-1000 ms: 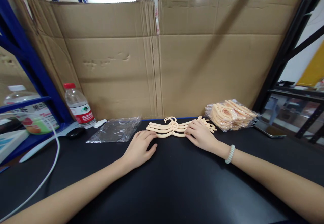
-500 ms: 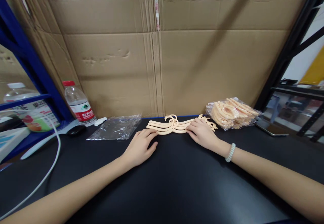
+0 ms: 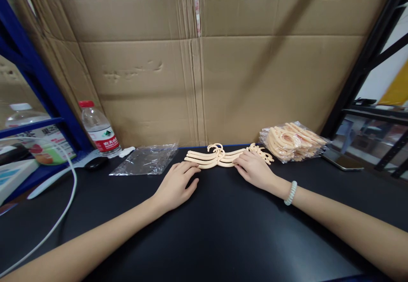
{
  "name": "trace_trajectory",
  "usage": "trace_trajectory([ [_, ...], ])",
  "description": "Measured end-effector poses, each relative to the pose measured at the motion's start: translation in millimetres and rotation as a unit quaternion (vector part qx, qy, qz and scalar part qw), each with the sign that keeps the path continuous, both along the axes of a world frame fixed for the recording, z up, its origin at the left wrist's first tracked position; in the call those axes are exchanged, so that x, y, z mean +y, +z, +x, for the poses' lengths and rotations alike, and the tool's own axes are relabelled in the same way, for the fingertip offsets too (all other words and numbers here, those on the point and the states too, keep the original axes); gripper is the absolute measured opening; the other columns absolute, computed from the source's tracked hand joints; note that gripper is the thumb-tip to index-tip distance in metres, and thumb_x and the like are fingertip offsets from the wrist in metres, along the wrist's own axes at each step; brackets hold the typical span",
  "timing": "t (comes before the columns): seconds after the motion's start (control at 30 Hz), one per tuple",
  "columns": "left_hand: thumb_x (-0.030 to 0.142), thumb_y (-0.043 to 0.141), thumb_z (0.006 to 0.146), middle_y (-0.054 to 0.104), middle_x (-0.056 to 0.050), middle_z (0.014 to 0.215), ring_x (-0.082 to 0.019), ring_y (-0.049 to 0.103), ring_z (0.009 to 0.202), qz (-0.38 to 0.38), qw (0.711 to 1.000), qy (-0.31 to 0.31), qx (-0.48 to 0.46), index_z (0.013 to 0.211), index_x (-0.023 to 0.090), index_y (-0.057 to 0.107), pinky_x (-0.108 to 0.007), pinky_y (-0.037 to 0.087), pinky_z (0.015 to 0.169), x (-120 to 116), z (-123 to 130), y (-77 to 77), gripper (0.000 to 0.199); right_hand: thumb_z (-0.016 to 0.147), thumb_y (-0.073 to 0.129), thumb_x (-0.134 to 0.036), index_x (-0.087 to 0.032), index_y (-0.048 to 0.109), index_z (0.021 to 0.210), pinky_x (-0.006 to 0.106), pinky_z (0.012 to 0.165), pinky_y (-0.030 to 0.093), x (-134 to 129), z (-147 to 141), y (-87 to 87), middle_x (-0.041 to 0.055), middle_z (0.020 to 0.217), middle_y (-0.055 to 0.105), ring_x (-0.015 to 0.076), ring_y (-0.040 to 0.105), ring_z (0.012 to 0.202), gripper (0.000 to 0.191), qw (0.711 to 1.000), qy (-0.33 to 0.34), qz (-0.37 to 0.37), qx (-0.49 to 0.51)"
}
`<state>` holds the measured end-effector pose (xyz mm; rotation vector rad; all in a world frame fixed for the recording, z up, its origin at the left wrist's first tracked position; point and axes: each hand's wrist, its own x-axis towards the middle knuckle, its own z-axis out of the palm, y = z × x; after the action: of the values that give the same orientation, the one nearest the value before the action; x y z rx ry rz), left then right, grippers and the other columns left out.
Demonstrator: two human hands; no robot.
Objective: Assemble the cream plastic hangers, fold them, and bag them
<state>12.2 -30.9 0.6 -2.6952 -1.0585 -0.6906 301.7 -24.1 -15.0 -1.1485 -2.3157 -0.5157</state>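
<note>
Several small cream hangers [image 3: 219, 158] lie fanned in a row on the black table [image 3: 223, 231], with their hooks bunched at the middle. My left hand [image 3: 178, 185] rests palm down at their left end, fingertips touching the lowest hanger, thumb apart. At their right end lies my right hand [image 3: 255, 168], its fingers over the hangers and spread a little. Both hands are open. Behind the right hand sit more cream pieces [image 3: 263, 152], partly hidden by it. A clear plastic bag packed with cream hangers [image 3: 295, 141] stands to the right.
A flat clear plastic bag [image 3: 146, 160] lies left of the hangers. Farther left are a red-capped water bottle [image 3: 103, 134], a black mouse [image 3: 97, 163] and a white cable [image 3: 74, 188]. Cardboard [image 3: 270, 78] walls the back. A phone-like slab [image 3: 342, 161] lies at right.
</note>
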Motion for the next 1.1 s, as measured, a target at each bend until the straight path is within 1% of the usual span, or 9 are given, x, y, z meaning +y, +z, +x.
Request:
trace_trajectory([
  [0.33,0.020,0.049,0.087,0.063,-0.009,0.118,-0.026,0.057,0.109,0.001,1.000,0.002,0.003,0.106,0.019,0.061,-0.046,0.044,0.095,-0.4,0.0,-0.2,0.023,0.093,0.046,-0.016,-0.017,0.063,0.087,0.034,0.077,0.037,0.1,0.4,-1.5,0.0076,0.083,0.064,0.0228,0.053,0.084,0.018,1.000,0.000,0.003,-0.003],
  [0.63,0.021,0.049,0.086,0.064,-0.008,0.117,-0.026,0.057,0.109,-0.006,1.000,0.000,-0.005,0.106,0.020,0.062,-0.047,0.043,0.096,-0.1,-0.5,-1.0,0.024,0.093,0.046,-0.016,-0.017,0.064,0.084,0.035,0.076,0.037,-0.1,0.1,-1.1,0.0072,0.079,0.063,0.0225,0.054,0.080,0.020,1.000,-0.002,0.005,-0.006],
  [0.87,0.020,0.050,0.086,0.063,-0.009,0.117,-0.026,0.057,0.109,0.001,1.000,0.006,0.006,0.106,0.018,0.061,-0.045,0.043,0.096,0.6,-0.9,-2.8,0.023,0.092,0.046,-0.016,-0.017,0.064,0.083,0.035,0.075,0.037,0.5,0.9,-2.4,0.0075,0.078,0.063,0.0227,0.054,0.079,0.020,1.000,-0.003,0.004,-0.004],
  [1.1,0.020,0.051,0.086,0.063,-0.008,0.117,-0.025,0.057,0.108,-0.002,1.000,0.011,0.003,0.106,0.019,0.061,-0.045,0.043,0.095,1.1,-1.0,-2.4,0.022,0.091,0.045,-0.016,-0.017,0.064,0.082,0.035,0.075,0.039,-1.0,0.7,0.4,0.0074,0.078,0.064,0.0223,0.056,0.078,0.020,1.000,-0.005,0.002,0.015],
])
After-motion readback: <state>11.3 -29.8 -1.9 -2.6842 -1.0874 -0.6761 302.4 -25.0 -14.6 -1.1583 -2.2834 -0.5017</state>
